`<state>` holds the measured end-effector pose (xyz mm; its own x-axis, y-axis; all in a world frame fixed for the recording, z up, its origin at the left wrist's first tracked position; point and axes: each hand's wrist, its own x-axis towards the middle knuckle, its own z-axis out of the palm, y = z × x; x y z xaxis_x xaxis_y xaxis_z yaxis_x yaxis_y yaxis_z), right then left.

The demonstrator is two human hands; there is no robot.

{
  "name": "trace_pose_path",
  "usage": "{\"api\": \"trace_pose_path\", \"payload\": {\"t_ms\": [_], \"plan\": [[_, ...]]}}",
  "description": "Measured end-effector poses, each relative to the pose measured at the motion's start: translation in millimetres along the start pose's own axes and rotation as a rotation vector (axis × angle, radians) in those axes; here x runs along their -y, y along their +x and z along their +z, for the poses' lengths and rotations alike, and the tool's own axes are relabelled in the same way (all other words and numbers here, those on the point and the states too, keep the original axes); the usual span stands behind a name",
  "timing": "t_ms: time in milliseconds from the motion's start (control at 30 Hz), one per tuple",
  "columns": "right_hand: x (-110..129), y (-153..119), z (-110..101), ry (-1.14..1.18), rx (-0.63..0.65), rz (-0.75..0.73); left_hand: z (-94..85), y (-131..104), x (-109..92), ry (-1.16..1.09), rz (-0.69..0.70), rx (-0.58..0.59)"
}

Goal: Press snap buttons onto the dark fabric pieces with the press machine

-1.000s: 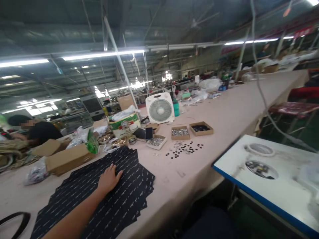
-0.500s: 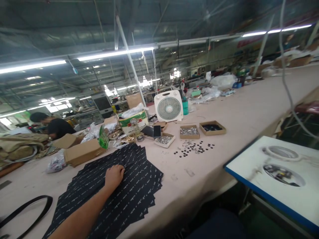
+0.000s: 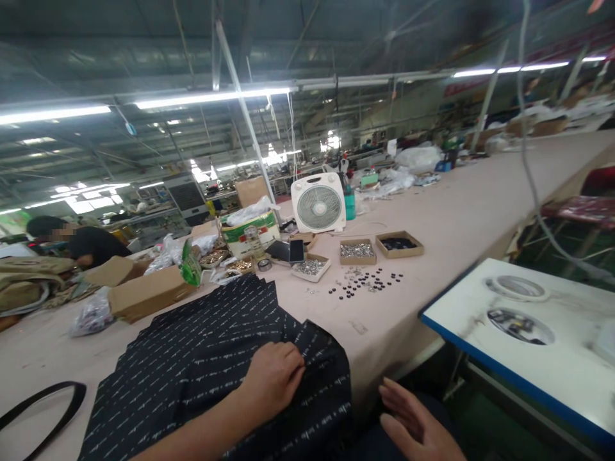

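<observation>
A fanned stack of black fabric pieces (image 3: 158, 358) with rows of small white print lies on the table at the left. My left hand (image 3: 275, 374) is closed on the top fabric piece (image 3: 324, 358), whose right part is raised and curved past the stack toward the table's front edge. Just beyond that edge, low in the view, my right hand (image 3: 416, 422) is open, its fingers stretched out and apart from the fabric. Nothing shows in it. The fingertips of my left hand are partly hidden.
A white fan (image 3: 318, 203) stands behind shallow boxes of metal parts (image 3: 358, 252) and dark pieces (image 3: 400, 244). Small black parts (image 3: 365, 282) lie scattered. A blue-edged white machine table (image 3: 523, 346) stands at right, a black strap (image 3: 72, 400) at left. A person (image 3: 96, 246) sits across.
My left hand has moved right and toward me, drawing the top fabric piece along and lifting its right part. My right hand has come into view at the bottom.
</observation>
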<state>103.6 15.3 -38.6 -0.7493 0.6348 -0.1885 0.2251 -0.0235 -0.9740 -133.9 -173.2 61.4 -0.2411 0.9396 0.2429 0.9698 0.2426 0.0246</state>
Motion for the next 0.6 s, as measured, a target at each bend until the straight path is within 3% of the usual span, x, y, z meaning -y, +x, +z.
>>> {"api": "trace_pose_path", "payload": {"t_ms": [100,200,267,400,500,600], "plan": [[41,9,26,0.06,0.048,-0.093,15.5,0,-38,-0.084,0.162,-0.032],[62,5,31,0.116,0.072,-0.098,15.7,6,-56,-0.257,0.23,-0.033],[65,-1,23,0.185,0.073,-0.071,7.7,15,-53,-0.419,0.226,-0.016],[61,-15,-6,0.228,-0.029,-0.062,-1.4,45,-25,-0.556,0.102,0.018],[62,-27,-26,0.242,-0.059,-0.043,7.9,71,-12,-0.601,0.08,0.239],[66,-41,-40,0.259,-0.081,-0.057,18.3,95,-18,-0.669,0.195,0.498]]}}
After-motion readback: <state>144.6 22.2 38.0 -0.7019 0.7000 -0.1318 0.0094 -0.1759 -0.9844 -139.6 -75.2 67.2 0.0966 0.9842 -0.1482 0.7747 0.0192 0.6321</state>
